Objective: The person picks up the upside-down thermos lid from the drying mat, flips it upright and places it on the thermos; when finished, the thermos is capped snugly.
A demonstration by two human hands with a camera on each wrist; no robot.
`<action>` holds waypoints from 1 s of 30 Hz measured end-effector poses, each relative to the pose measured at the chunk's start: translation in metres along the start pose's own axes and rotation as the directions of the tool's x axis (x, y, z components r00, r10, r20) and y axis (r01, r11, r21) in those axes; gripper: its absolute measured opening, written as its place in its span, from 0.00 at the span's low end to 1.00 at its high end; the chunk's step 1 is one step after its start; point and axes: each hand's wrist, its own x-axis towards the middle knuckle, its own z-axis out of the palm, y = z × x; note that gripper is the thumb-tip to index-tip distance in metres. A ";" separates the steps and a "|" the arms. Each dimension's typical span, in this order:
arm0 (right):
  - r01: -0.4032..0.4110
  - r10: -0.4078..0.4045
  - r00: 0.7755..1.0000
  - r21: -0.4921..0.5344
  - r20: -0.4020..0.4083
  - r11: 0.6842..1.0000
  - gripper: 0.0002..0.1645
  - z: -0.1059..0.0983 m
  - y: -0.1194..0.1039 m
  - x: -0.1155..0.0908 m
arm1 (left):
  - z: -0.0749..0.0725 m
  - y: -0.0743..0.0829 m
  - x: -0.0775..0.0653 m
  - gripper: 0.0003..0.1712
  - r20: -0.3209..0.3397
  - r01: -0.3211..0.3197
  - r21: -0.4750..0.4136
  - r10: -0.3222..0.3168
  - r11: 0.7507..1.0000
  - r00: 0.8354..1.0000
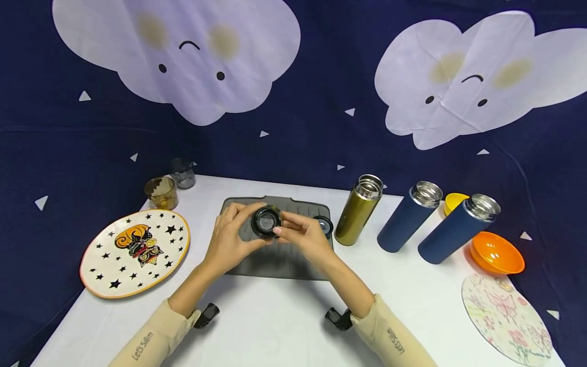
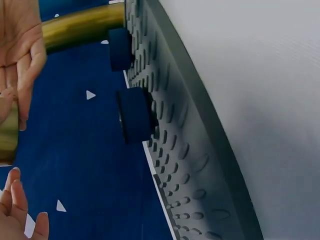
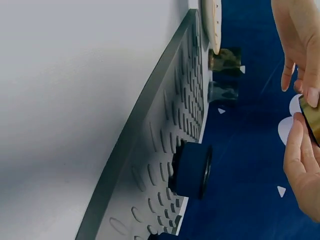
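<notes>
My left hand (image 1: 228,235) and right hand (image 1: 308,235) hold a gold bottle lid (image 2: 7,135) between them, above the grey mat. In the head view the lid's round black underside faces up at the camera. Left thumb and index finger spread around its left side, while right fingers and thumb pinch its right edge. The left wrist view shows two navy lids, the nearer lid (image 2: 134,116) and the farther lid (image 2: 120,49), standing on the ridged mat (image 1: 275,265). From above, the hands cover one of these; the other lid (image 1: 324,226) shows at the mat's right edge.
Right of the mat stand a lidless gold bottle (image 1: 357,214) and two lidless navy bottles, one left (image 1: 405,221) and one right (image 1: 454,234). Beyond them are a yellow bowl (image 1: 454,201), orange bowl (image 1: 497,253) and patterned round mat (image 1: 506,316). Leftward lie a star plate (image 1: 98,272), amber glass (image 1: 161,193) and grey glass (image 1: 183,176).
</notes>
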 end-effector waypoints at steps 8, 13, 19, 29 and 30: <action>0.348 -0.413 0.910 -0.517 -0.013 0.782 0.29 -0.009 0.003 -0.011 | -0.005 0.009 0.003 0.51 0.220 0.190 -0.134 -0.158 0.972 0.963; 0.563 -0.667 0.733 -0.671 0.135 0.482 0.30 -0.014 0.004 -0.013 | -0.006 0.012 0.014 0.41 0.331 0.336 -0.338 -0.223 0.879 0.917; 0.657 -0.761 0.598 -0.697 0.251 0.286 0.27 -0.018 0.006 -0.014 | -0.001 0.020 0.021 0.38 0.440 0.415 -0.421 -0.219 0.806 0.871; 0.613 -0.743 0.625 -0.741 0.240 0.275 0.36 -0.026 0.007 -0.021 | 0.005 0.024 0.021 0.40 0.383 0.391 -0.469 -0.217 0.792 0.898; 0.599 -0.745 0.632 -0.745 0.214 0.294 0.38 -0.027 0.006 -0.022 | 0.006 0.024 0.021 0.41 0.368 0.375 -0.477 -0.206 0.795 0.906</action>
